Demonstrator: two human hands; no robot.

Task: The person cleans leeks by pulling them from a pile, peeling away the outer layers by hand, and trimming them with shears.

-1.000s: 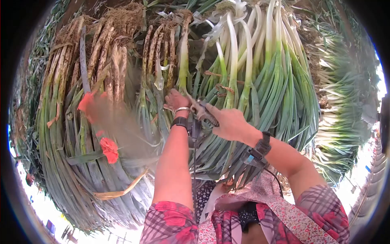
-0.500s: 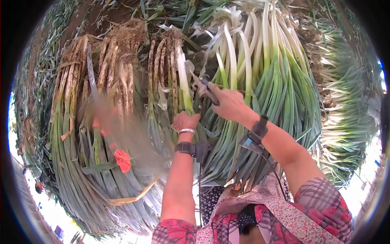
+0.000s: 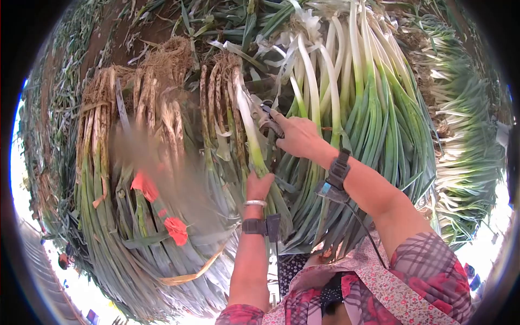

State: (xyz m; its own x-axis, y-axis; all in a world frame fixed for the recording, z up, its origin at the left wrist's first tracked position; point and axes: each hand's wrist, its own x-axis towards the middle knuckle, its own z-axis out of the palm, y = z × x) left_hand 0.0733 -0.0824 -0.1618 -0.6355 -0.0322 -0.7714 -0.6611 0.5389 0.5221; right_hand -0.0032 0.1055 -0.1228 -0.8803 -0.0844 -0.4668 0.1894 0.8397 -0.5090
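My left hand (image 3: 259, 185) is closed around the green part of a long green onion (image 3: 247, 119), whose white stalk points up and away from me. My right hand (image 3: 298, 136) grips a small dark tool (image 3: 269, 122) beside the white stalk; its exact kind is hard to make out. Several unpeeled green onions (image 3: 216, 97) with brown, dirty skins lie just left of the held one. On the right lies a pile of peeled green onions (image 3: 349, 81) with clean white stalks and green leaves.
More unpeeled green onions (image 3: 95, 130) with dry roots fill the left side. Red ribbon (image 3: 176, 231) lies over their leaves, partly behind a blurred smear. A long row of green onions (image 3: 460, 141) runs down the far right. Loose leaf scraps (image 3: 187, 19) litter the soil at the top.
My left hand sits slightly lower and further right in view, still holding the green onion, which tilts more. The tool in my right hand has shifted slightly left and down. The whole view has shifted slightly.
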